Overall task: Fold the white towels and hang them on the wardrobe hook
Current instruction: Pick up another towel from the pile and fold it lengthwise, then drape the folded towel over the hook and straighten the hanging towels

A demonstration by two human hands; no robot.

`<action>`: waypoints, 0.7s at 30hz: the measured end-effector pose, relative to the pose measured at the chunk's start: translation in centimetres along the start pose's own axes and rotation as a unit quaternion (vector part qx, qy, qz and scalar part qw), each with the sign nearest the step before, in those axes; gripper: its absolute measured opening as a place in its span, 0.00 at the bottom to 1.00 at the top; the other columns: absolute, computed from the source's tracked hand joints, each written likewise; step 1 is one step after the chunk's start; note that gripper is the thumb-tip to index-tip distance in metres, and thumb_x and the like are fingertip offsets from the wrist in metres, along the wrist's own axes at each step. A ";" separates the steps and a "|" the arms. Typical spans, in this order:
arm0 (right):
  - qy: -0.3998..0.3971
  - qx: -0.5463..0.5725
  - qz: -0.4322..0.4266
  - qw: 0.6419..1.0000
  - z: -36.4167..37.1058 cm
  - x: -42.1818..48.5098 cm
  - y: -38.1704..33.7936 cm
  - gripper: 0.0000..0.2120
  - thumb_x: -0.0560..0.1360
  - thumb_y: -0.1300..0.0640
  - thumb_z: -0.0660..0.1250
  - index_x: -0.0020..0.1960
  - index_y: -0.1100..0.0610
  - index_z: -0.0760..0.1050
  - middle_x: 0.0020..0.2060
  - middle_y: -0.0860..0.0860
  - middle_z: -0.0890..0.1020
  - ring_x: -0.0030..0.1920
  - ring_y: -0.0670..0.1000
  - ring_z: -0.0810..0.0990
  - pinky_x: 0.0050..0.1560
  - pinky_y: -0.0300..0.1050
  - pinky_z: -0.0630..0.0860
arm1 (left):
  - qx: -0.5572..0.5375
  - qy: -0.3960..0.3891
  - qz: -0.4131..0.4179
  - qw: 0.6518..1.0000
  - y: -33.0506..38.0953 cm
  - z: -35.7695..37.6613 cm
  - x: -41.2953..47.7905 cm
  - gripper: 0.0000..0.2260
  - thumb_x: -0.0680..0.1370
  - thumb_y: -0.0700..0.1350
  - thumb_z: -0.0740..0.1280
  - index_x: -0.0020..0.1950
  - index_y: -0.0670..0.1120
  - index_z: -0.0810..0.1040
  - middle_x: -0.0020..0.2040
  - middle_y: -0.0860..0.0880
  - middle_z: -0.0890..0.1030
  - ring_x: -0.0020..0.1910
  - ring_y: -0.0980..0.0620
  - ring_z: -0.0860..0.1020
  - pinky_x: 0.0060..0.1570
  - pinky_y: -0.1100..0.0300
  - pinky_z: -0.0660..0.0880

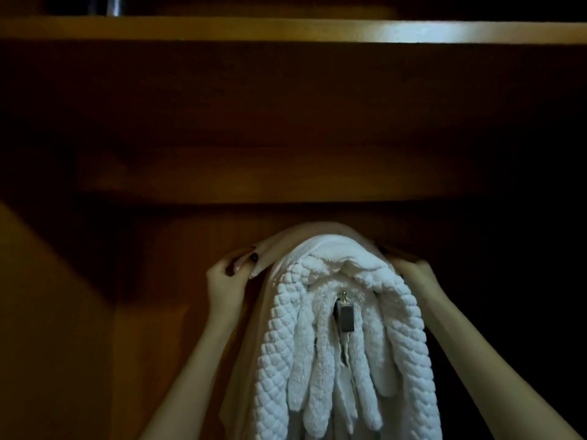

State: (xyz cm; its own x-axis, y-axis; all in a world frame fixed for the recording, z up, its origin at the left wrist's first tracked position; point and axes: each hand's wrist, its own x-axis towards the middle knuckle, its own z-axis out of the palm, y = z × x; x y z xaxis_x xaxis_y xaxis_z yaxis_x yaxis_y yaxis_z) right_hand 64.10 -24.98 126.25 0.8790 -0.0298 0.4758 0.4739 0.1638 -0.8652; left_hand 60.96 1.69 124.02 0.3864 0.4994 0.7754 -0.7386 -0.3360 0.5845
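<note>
The left hand [228, 274] is pinching the smooth outer layer of the towels [317, 360]; the right hand [409, 268] is gripping their opposite fold, partly hidden. They are hanging over the hook [344, 315] under a shelf [286, 182]. Soft, thick, bulky: holding at the top fold is looking safest.

Carrier: metal hook [345, 315] inside the wooden wardrobe [63, 312], directly in front of me. Load: white towels [317, 344], several layers draped over it, waffle-textured and plush, hanging down either side. Above me: wooden shelf [286, 30].
</note>
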 end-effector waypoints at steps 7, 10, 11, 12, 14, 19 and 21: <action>-0.039 -0.061 0.006 0.997 -0.5 0.2 0.9 0.12 0.80 0.68 0.58 0.40 0.59 0.73 0.34 0.50 0.75 0.28 0.41 0.78 0.25 0.26 0.69 | 0.021 -0.045 -0.117 0.992 -1.0 0.7 -1.5 0.07 0.79 0.38 0.64 0.51 0.37 0.80 0.45 0.44 0.83 0.43 0.53 0.79 0.42 0.60 0.75; -0.019 -0.066 -0.002 0.998 -1.5 -0.5 1.2 0.06 0.80 0.63 0.62 0.48 0.62 0.77 0.38 0.55 0.79 0.39 0.52 0.78 0.33 0.35 0.75 | -0.007 -0.046 -0.135 0.990 0.5 -0.1 -2.1 0.10 0.80 0.41 0.62 0.56 0.36 0.77 0.49 0.45 0.81 0.43 0.54 0.80 0.39 0.64 0.77; -0.010 -0.075 -0.006 0.997 -2.0 -0.9 1.3 0.07 0.80 0.59 0.63 0.54 0.61 0.77 0.44 0.55 0.81 0.45 0.54 0.79 0.40 0.39 0.77 | -0.009 -0.049 -0.132 0.990 1.2 -0.4 -2.4 0.10 0.81 0.42 0.62 0.58 0.38 0.76 0.51 0.46 0.80 0.46 0.53 0.80 0.42 0.63 0.78; -0.001 -0.090 -0.013 0.996 -2.6 -1.4 1.4 0.11 0.80 0.57 0.63 0.60 0.59 0.76 0.50 0.55 0.81 0.51 0.54 0.79 0.47 0.43 0.77 | 0.006 -0.048 -0.123 0.991 1.9 -0.8 -2.9 0.10 0.81 0.42 0.62 0.60 0.40 0.76 0.53 0.47 0.80 0.49 0.53 0.79 0.47 0.62 0.77; 0.017 -0.119 -0.038 0.992 -3.5 -2.7 0.9 0.16 0.80 0.55 0.62 0.66 0.57 0.74 0.58 0.54 0.79 0.58 0.53 0.78 0.55 0.46 0.76 | 0.053 -0.037 -0.090 0.994 3.6 -1.6 -4.0 0.10 0.81 0.42 0.62 0.61 0.43 0.76 0.55 0.51 0.77 0.48 0.61 0.76 0.47 0.73 0.73; 0.043 -0.199 -0.112 0.973 -5.7 -8.0 -1.3 0.18 0.79 0.53 0.63 0.69 0.54 0.72 0.62 0.56 0.76 0.49 0.44 0.77 0.45 0.35 0.71 | 0.127 -0.029 -0.049 0.990 8.1 -4.7 -8.5 0.12 0.80 0.40 0.63 0.63 0.41 0.76 0.58 0.50 0.76 0.54 0.58 0.74 0.43 0.82 0.66; 0.032 -0.230 -0.128 0.964 -6.5 -11.0 -1.6 0.19 0.79 0.54 0.64 0.69 0.55 0.73 0.63 0.56 0.76 0.50 0.44 0.75 0.42 0.33 0.68 | 0.155 -0.031 -0.026 0.987 10.1 -6.4 -11.2 0.12 0.80 0.40 0.63 0.63 0.40 0.77 0.58 0.50 0.76 0.56 0.57 0.73 0.44 0.83 0.65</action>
State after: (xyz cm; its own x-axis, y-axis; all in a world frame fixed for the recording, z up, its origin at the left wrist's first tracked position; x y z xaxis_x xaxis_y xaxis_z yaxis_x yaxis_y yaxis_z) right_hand 54.04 -31.37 121.35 0.7249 -0.0735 0.6849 0.6357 -0.3117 -0.7062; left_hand 45.69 -2.18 119.70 0.4601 0.4756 0.7497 -0.5152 -0.5446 0.6618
